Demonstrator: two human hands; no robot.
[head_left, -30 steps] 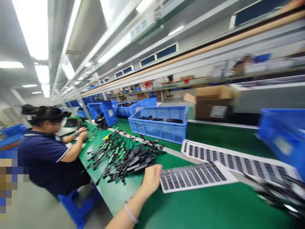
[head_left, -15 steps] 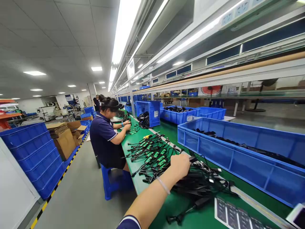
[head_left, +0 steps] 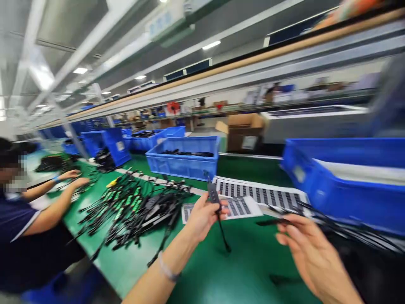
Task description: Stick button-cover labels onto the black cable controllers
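Observation:
My left hand (head_left: pixel 205 216) grips a black inline cable controller (head_left: pixel 213 193) with small buttons on its face. Its short black cable (head_left: pixel 223 233) hangs down below my fingers. To the right, thumb and fingers of my right hand (head_left: pixel 305 242) are pinched on a slim black object (head_left: pixel 271 222), blurred, its kind unclear. Sheets of dark labels (head_left: pixel 259 193) lie behind both hands on the green table. Left of my left hand is a heap of black cable units (head_left: pixel 155 211), and beyond it several cables with bare green circuit boards (head_left: pixel 128 202).
A blue bin (head_left: pixel 183 165) with black parts stands behind the heap. Another blue bin (head_left: pixel 357 198), holding something white, is at the right, with black cables (head_left: pixel 354 232) before it. A co-worker (head_left: pixel 28 219) sits at the left, hands over the table.
My view has swung right. My left hand has left the heap and now holds a controller in front of me. My right hand has come into view with a slim black object.

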